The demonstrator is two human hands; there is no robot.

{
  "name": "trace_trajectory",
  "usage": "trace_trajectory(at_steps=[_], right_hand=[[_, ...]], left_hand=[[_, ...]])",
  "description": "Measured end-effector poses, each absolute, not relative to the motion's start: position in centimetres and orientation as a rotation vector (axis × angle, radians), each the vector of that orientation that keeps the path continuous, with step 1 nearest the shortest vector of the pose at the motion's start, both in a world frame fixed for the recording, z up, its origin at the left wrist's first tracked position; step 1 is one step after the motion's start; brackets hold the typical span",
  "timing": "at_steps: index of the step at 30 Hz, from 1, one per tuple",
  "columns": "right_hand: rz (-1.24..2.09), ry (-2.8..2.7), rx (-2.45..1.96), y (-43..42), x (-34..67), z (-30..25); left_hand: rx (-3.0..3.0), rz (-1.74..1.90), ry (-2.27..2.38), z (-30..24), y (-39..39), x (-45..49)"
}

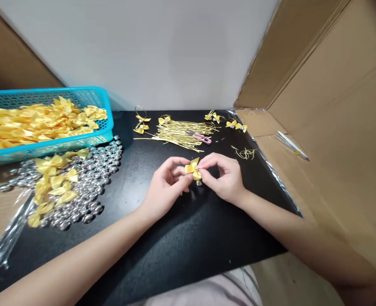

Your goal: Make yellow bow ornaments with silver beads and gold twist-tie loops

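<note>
A yellow ribbon bow (191, 168) is held between my two hands above the black table. My left hand (170, 180) pinches its left side, thumb in front. My right hand (222, 175) grips it from the right between thumb and fingertips. Just below the bow hangs a small silver bell-like piece (198, 182). Beyond my hands lies a bundle of gold ties (178, 134), with a pink-handled cutter (202, 137) on top. Finished-looking bows with silver pieces, such as one pair (236, 125), rest along the back.
A blue basket (109, 121) full of yellow bows (31, 125) stands at the left. Before it spread many silver beads (89, 187) with loose bows (55, 180) on them. Gold scraps (246, 153) and a white pen-like tool (291, 144) lie right. Cardboard walls (334, 106) enclose the right side.
</note>
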State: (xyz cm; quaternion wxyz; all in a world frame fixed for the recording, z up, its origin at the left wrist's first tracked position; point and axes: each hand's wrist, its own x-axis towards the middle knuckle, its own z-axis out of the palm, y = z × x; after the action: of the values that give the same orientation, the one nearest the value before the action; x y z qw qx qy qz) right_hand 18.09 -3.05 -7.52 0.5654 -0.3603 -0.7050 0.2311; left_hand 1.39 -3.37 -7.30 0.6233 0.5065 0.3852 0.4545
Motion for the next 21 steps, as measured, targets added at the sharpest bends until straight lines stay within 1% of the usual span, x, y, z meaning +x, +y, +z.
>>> trace_trajectory(at_steps=[8,14,17,21], right_hand=[[0.722,-1.591,-0.876,-0.8,18.4,-8.3],[0.817,-1.506,-0.981,-0.2,18.8,-9.4],[1.06,-1.316,-1.0,0.0,18.9,-9.5],[1.604,-0.866,-0.93,0.5,19.2,-9.3]], left_hand=[[1.107,0.937,0.933,-7.5,-0.9,2.1],[1.04,0.884,0.967,-8.1,-0.2,2.5],[1.056,0.894,1.003,-8.3,-0.1,2.4],[1.214,1.06,1.063,-8.4,-0.3,2.3]])
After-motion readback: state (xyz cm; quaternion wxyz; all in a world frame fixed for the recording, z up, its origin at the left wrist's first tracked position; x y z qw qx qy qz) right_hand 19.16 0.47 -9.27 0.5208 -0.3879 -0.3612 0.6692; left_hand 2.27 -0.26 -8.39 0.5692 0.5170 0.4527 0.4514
